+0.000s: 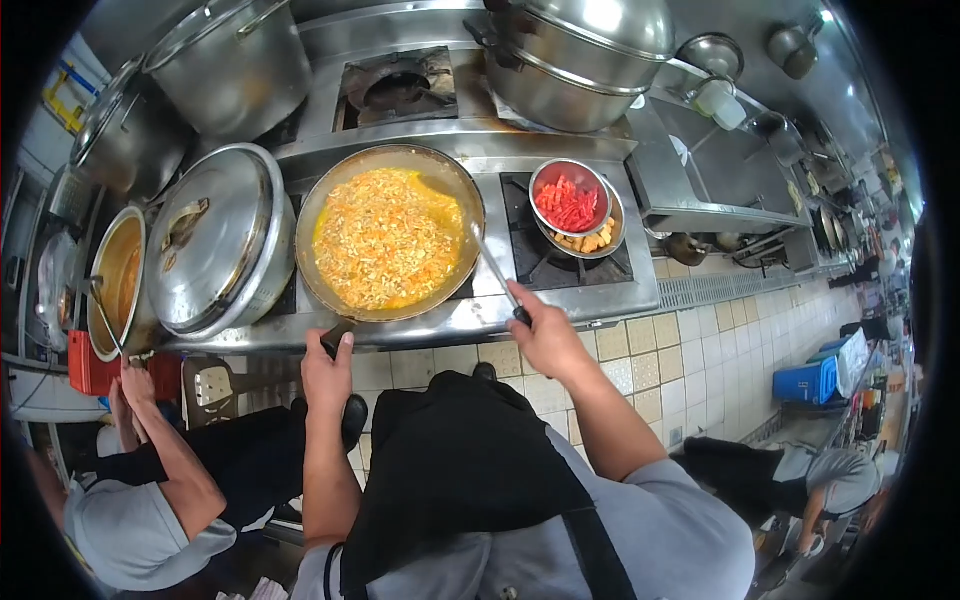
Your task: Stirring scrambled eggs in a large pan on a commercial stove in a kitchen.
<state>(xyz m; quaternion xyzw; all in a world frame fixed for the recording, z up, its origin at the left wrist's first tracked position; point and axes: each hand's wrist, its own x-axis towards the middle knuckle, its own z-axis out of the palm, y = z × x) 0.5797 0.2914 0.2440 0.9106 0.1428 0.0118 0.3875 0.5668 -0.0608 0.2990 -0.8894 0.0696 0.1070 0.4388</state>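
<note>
A wide frying pan point(307, 289) rests on the steel stove in front of me, holding chopped orange and yellow food in oily liquid. My left hand point(328, 369) grips the pan's dark handle point(337, 334) at its near edge. My right hand point(551, 337) is closed on the black handle of a metal utensil point(493, 264), whose far end reaches the pan's right rim; the tip is hard to make out. Right of the pan, a metal bowl of red strips point(568, 205) sits on top of another bowl with browned cubes point(592, 241), over a burner.
Left stand a large lidded pot point(214, 240) and a tilted pot of orange liquid point(120, 292), which a co-worker's hands point(135, 386) stir or hold a ladle in. Stockpots point(232, 75) and a steamer point(570, 82) stand behind. Another co-worker point(832, 480) bends at the far right.
</note>
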